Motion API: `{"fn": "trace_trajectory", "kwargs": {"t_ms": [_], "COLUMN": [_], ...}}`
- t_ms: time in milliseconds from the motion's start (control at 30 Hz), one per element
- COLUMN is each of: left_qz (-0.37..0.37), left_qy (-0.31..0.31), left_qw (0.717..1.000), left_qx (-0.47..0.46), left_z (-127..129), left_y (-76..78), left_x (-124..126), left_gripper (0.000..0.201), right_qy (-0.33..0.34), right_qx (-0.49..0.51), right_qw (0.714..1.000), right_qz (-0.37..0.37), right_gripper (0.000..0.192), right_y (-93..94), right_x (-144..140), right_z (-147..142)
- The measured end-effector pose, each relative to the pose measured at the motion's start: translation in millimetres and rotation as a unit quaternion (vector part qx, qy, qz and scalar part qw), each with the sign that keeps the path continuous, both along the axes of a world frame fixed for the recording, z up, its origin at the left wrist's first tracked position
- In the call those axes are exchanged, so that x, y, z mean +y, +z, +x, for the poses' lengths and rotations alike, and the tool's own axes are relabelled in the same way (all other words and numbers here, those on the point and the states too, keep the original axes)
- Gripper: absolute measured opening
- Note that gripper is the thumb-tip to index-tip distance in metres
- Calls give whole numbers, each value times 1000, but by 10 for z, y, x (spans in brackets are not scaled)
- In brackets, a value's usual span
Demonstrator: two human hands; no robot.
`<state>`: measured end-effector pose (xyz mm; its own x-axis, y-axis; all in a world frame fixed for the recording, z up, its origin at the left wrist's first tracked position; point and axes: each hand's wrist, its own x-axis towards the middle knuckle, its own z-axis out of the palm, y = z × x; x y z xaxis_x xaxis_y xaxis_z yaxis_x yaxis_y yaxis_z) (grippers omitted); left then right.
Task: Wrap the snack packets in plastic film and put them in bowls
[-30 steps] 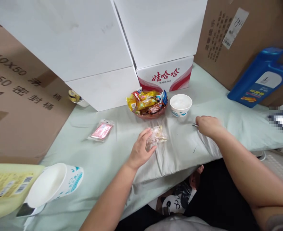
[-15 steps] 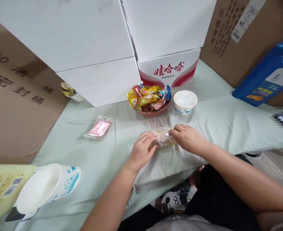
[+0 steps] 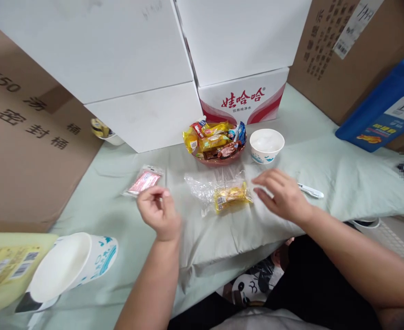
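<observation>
- Two hands hover over a pale green cloth surface [image 3: 126, 229], neither holding anything.
- Right hand [image 3: 282, 195]: fingers spread loosely, empty, tips just beside a yellow snack pack [image 3: 231, 198].
- Left hand [image 3: 158, 210]: fingers curled inward, thumb near forefinger, nothing visible between them; it sits just below a red sachet [image 3: 143, 181].
- Snack pack lies flat between the hands, crumpled clear wrap [image 3: 198, 187] touching its left end.
- White pen [image 3: 311, 190] lies right of the right hand.
- Beyond: bowl of sweets [image 3: 216, 144], white cup [image 3: 267, 145] beside it.
- Near left: tipped paper cup [image 3: 73, 266].
</observation>
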<state>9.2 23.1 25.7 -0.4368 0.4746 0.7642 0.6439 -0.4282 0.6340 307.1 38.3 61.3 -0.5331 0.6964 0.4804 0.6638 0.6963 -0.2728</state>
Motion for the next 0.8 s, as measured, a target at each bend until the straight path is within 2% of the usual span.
{"fn": "trace_trajectory", "kwargs": {"t_ms": [67,100,133,167,200,267,333,433,467,533,667,733,767,800], "left_qz": [-39,-81,-124,-162,-195,-255,-317,-376,-373,-331,-184,-152,-159,-180], "left_qy": [-142,-218,-273,-299,-294,-227,-164,-136,-136,-138,-129,-194,-259,-336], "left_qw": [984,959,929,902,887,878,863,835,834,851,917,920,904,875], "left_qx": [102,163,219,265,298,335,357,378,384,384,330,304,300,300], "left_z": [134,203,262,303,326,320,281,249,251,265,266,261,267,282], "left_y": [53,69,76,73,59,6,-59,-125,-131,-118,13,122,178,230], "left_x": [-100,-135,-154,-155,-141,-85,-32,-8,-11,-25,-63,-107,-137,-172], "left_gripper": [2,3,7,9,11,22,35,39,34,21,16,12,11,10], "right_qy": [148,196,215,201,158,34,-59,-98,-97,-89,-28,60,112,159], "right_qx": [5,-9,-26,-43,-61,-100,-144,-181,-182,-165,-59,-9,14,38], "right_qw": [989,980,976,978,985,994,986,973,973,978,997,997,992,985], "right_qz": [25,29,29,26,18,-14,-59,-102,-103,-95,-51,-46,-53,-62], "right_gripper": [21,21,23,25,28,35,40,38,34,25,12,8,7,6], "right_y": [-8,-40,-87,-144,-206,-315,-377,-378,-365,-334,-231,-139,-87,-38], "right_x": [-134,-166,-169,-140,-86,70,221,321,320,290,208,170,151,131], "right_z": [-144,-194,-224,-235,-226,-165,-85,-18,-15,-19,13,55,75,89]}}
